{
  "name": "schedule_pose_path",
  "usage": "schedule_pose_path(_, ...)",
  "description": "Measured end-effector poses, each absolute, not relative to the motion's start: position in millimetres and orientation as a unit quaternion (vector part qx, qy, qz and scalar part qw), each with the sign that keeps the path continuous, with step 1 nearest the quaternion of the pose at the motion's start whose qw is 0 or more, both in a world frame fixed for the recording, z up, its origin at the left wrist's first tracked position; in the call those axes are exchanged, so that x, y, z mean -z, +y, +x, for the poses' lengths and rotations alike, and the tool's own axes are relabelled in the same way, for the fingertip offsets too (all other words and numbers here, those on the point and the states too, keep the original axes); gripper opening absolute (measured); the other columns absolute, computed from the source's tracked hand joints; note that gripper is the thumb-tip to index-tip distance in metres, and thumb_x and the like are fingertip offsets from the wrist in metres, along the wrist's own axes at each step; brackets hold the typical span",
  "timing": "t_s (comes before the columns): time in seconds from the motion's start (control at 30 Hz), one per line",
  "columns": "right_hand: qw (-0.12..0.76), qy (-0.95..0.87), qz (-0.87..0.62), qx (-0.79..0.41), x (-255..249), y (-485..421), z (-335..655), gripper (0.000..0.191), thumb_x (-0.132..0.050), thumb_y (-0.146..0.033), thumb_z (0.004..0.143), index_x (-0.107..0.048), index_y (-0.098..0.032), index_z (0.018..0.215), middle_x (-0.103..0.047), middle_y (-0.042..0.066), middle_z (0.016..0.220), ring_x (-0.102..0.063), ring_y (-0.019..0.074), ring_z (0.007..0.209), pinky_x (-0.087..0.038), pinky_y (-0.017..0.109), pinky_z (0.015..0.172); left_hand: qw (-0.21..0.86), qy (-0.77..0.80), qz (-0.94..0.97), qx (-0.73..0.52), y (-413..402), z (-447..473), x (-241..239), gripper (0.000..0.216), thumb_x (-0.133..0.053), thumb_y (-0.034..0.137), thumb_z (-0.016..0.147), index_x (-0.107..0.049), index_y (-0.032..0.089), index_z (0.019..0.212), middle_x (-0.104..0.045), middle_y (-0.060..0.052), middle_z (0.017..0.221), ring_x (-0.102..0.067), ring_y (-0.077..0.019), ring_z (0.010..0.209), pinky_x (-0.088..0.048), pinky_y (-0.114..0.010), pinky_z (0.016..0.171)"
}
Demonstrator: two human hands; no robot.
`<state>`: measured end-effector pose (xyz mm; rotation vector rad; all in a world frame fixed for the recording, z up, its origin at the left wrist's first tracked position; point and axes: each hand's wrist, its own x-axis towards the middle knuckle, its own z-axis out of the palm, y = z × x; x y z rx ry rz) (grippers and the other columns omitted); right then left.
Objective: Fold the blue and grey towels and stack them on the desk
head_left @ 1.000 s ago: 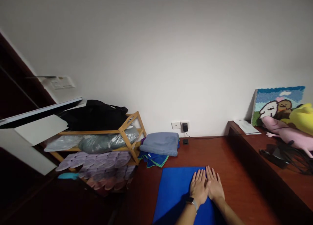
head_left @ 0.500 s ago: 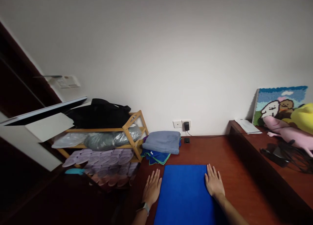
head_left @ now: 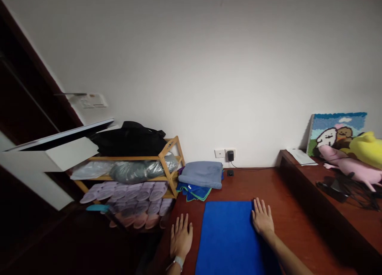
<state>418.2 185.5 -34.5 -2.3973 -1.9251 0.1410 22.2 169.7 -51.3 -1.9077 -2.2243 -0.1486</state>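
At the bottom of the frame, left of centre, the bare left hand (head_left: 181, 237) is spread and empty, palm down over the reddish-brown wooden tabletop (head_left: 247, 183), just beside the smooth, flat, bright blue rectangular cloth (head_left: 228, 235) at bottom centre. To the cloth's right, the right hand (head_left: 262, 220) is likewise unclenched, gripping nothing, its thumb side at the edge; whether it presses down I cannot tell. A sideways push there could ruck the cloth or skew its edge. Farther off, mid-frame, the folded grey-blue towel (head_left: 203, 173) sits on green-edged blue fabric (head_left: 195, 192); sliding the cloth forward could bump that pile.
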Motion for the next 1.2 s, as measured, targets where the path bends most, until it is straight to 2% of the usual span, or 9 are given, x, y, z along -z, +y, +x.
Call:
schedule_pose_path(0.1, 0.068, -0.614, -0.785, -0.049, 24.1, 161.3, 373.8, 0.063, -0.020, -0.046, 0.103, -0.023, -0.023, 0.162, -0.013, 0.003, 0.170, -0.008, 0.0314, 0.157, -0.004, 0.057, 0.126, 0.106, -0.755, -0.645, 0.052, 168.9, 23.3, 49.8, 0.058, -0.032, 0.039, 0.100, -0.044, 0.021, 0.154, -0.039, -0.007, 0.162, -0.035, -0.0265, 0.151, -0.026, -0.049, 0.123)
schedule_pose_path(0.2, 0.109, -0.649, -0.747, -0.095, 30.2, 121.2, 323.7, 0.069, -0.023, -0.070, 0.099, -0.027, -0.037, 0.159, -0.014, -0.001, 0.170, -0.008, 0.0361, 0.157, -0.007, 0.065, 0.124, 0.098, -0.754, -0.647, 0.058, 168.8, 24.0, 48.7, 0.058, -0.032, 0.037, 0.100, -0.044, 0.020, 0.154, -0.039, -0.008, 0.162, -0.036, -0.0264, 0.150, -0.026, -0.049, 0.123)
schedule_pose_path(0.3, 0.121, -0.659, -0.732, -0.126, 43.0, 88.1, 294.6, 0.080, -0.025, -0.083, 0.091, -0.028, -0.040, 0.158, -0.018, -0.001, 0.169, -0.007, 0.0394, 0.156, -0.004, 0.070, 0.122, 0.089, -0.751, -0.650, 0.075, 169.5, 24.1, 48.5, 0.058, -0.032, 0.036, 0.100, -0.046, 0.018, 0.153, -0.041, -0.009, 0.161, -0.037, -0.0271, 0.149, -0.027, -0.050, 0.123)
schedule_pose_path(0.43, 0.128, -0.662, -0.728, -0.124, 52.1, 79.8, 297.5, 0.079, -0.028, -0.082, 0.091, -0.028, -0.040, 0.158, -0.023, 0.000, 0.168, -0.008, 0.0391, 0.156, -0.002, 0.070, 0.122, 0.094, -0.751, -0.648, 0.084, 170.8, 23.0, 49.8, 0.058, -0.032, 0.037, 0.098, -0.048, 0.020, 0.152, -0.043, -0.008, 0.160, -0.039, -0.0270, 0.149, -0.027, -0.049, 0.123)
schedule_pose_path(0.7, 0.083, -0.644, -0.757, -0.081, 59.5, 118.3, 376.6, 0.076, -0.030, -0.079, 0.093, -0.024, -0.042, 0.158, -0.017, -0.005, 0.169, -0.007, 0.0342, 0.157, -0.001, 0.065, 0.124, 0.099, -0.748, -0.652, 0.079, 170.3, 20.7, 48.9, 0.059, -0.033, 0.038, 0.097, -0.048, 0.018, 0.152, -0.041, -0.008, 0.160, -0.039, -0.0268, 0.149, -0.028, -0.049, 0.122)
schedule_pose_path(0.87, 0.060, -0.623, -0.777, -0.067, 67.7, 168.6, 455.1, 0.076, -0.028, -0.078, 0.093, -0.020, -0.042, 0.160, -0.015, -0.007, 0.170, -0.006, 0.0328, 0.157, -0.002, 0.063, 0.124, 0.103, -0.747, -0.652, 0.077, 174.3, 17.4, 57.8, 0.060, -0.033, 0.039, 0.097, -0.049, 0.019, 0.151, -0.044, -0.008, 0.159, -0.040, -0.0270, 0.148, -0.030, -0.050, 0.121)
schedule_pose_path(1.07, 0.040, -0.621, -0.780, -0.062, 68.1, 245.4, 530.7, 0.071, -0.027, -0.074, 0.096, -0.017, -0.044, 0.160, -0.015, -0.007, 0.171, -0.007, 0.0301, 0.157, -0.003, 0.060, 0.124, 0.126, -0.740, -0.659, 0.040, 178.7, 9.2, 68.1, 0.062, -0.033, 0.041, 0.097, -0.045, 0.020, 0.154, -0.040, -0.006, 0.161, -0.037, -0.0280, 0.150, -0.030, -0.050, 0.121)
schedule_pose_path(1.2, 0.020, -0.617, -0.785, -0.059, 70.3, 289.9, 562.5, 0.070, -0.025, -0.072, 0.097, -0.014, -0.045, 0.160, -0.013, -0.007, 0.171, -0.006, 0.0290, 0.157, -0.004, 0.059, 0.124, 0.133, -0.723, -0.678, 0.019, 180.2, 0.4, 76.1, 0.059, -0.035, 0.039, 0.095, -0.053, 0.023, 0.149, -0.043, -0.005, 0.160, -0.038, -0.0310, 0.149, -0.030, -0.053, 0.121)
